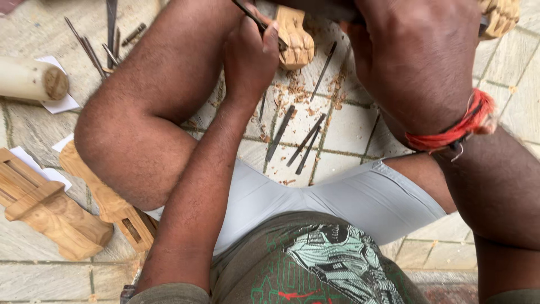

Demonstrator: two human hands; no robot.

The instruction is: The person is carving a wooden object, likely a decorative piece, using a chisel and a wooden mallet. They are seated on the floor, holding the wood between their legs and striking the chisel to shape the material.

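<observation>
I sit on a tiled floor with my legs apart. My left hand (250, 53) grips a thin dark chisel (256, 19) whose tip rests against a carved pale wooden piece (295, 39) at the top centre. My right hand (416, 56), with a red thread band (458, 129) at the wrist, is closed over something dark near the top edge; what it holds is hidden. Another carved wooden part (500, 16) shows at the top right corner. Wood shavings (292, 87) lie below the carving.
Several loose chisels (304, 138) lie on the tiles between my legs, more tools (93, 48) at the upper left. A round wooden mallet (31, 79) lies at the left. Two carved wooden blocks (48, 211) (112, 205) rest by my left knee.
</observation>
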